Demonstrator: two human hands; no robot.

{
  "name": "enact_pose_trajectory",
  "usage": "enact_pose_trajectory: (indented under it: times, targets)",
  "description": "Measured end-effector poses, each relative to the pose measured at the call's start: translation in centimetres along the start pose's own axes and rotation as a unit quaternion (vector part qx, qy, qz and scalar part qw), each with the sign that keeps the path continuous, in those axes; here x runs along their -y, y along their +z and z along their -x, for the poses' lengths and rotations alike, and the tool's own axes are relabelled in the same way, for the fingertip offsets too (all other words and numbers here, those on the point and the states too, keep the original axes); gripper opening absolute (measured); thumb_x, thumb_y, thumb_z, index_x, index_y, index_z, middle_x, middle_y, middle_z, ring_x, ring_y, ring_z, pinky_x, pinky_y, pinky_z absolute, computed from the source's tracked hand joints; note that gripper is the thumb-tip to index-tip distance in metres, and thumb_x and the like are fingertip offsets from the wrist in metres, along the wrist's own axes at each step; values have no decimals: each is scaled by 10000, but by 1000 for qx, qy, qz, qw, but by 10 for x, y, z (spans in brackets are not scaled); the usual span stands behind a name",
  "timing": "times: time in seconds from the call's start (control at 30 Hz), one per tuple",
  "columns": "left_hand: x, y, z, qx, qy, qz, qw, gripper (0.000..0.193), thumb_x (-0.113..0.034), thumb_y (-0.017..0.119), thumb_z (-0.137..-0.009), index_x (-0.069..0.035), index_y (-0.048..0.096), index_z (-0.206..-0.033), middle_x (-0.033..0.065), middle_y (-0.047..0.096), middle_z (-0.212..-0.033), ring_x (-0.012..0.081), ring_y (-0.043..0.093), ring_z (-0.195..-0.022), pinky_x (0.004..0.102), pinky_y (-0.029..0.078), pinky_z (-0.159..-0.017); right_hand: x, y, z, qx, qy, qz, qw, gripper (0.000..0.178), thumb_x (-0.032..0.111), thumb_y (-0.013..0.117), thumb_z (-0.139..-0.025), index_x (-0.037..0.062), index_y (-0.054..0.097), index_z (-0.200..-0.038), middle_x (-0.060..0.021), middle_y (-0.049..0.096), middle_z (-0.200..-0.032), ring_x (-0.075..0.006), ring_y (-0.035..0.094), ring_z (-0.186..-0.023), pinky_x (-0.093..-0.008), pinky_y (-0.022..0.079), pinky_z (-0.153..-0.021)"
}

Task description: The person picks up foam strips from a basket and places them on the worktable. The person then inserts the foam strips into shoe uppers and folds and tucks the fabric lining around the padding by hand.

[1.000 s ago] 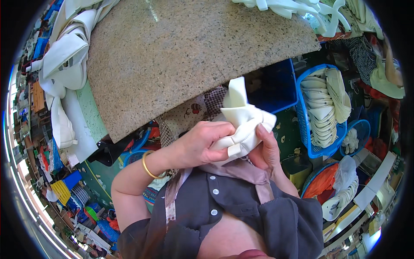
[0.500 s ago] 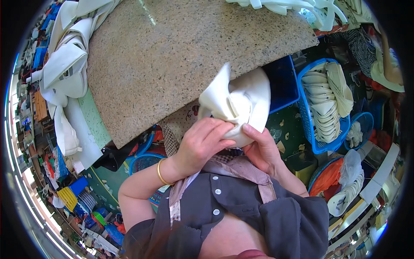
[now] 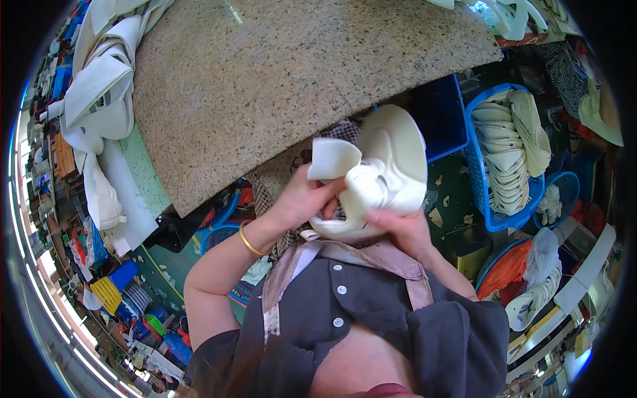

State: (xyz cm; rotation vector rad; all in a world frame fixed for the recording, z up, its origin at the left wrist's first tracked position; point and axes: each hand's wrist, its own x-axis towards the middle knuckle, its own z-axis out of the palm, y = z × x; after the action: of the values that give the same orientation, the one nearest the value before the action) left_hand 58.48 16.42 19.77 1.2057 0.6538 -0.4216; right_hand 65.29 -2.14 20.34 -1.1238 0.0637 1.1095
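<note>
Both hands hold a white, curved piece (image 3: 395,149) of soft, moulded-looking material above my lap, just off the front edge of the stone tabletop. It has a broad rounded flap on the right, folds in the middle and a narrower flap standing up at the left. My left hand (image 3: 306,202), with a gold bangle on its wrist, pinches the piece below that narrower flap. On the lower right side my right hand (image 3: 403,232) grips the edge, its thumb on top and the other fingers mostly hidden beneath.
The speckled stone tabletop (image 3: 279,79) spreads out ahead. White pieces (image 3: 99,99) are heaped along its left side, and white strips (image 3: 511,18) lie at the far right. A blue basket (image 3: 488,202) of stacked cream pieces stands right, beside a dark blue bin (image 3: 458,113).
The white piece has turned and opened out, its broad flap now raised on the right. My left hand has moved slightly left, away from the middle folds; the right hand has come lower.
</note>
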Motion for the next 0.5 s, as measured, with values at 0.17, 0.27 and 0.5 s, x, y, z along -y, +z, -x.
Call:
enact_pose_trajectory:
  times: [0.17,0.27,0.5]
  targets:
    - [0,6,-6,10,27,-31,999,213,-108,510,-916,29,571,-1068,83,636,-950,117,615,-733,230,490,-664,-2,6,-5,-62,37,-137,988,428,52,694,-780,0,530,-1172,-89,608,-1082,-175,600,-956,-315,481,-856]
    - [-5,0,17,-55,32,38,997,172,-72,533,-885,12,599,-1020,72,640,-913,149,627,-737,268,499,-665,-2,-3,-9,-134,54,-198,969,391,52,679,-789,-20,544,-1148,-106,614,-1062,-191,606,-948,-321,488,-852]
    - [-11,23,29,-100,368,-495,781,151,-131,671,-778,-3,594,-800,99,588,-762,276,558,-633,333,451,-562,-5,14,-8,-125,-97,-65,985,382,25,690,-771,-11,560,-1128,-88,624,-1033,-168,604,-929,-289,488,-832]
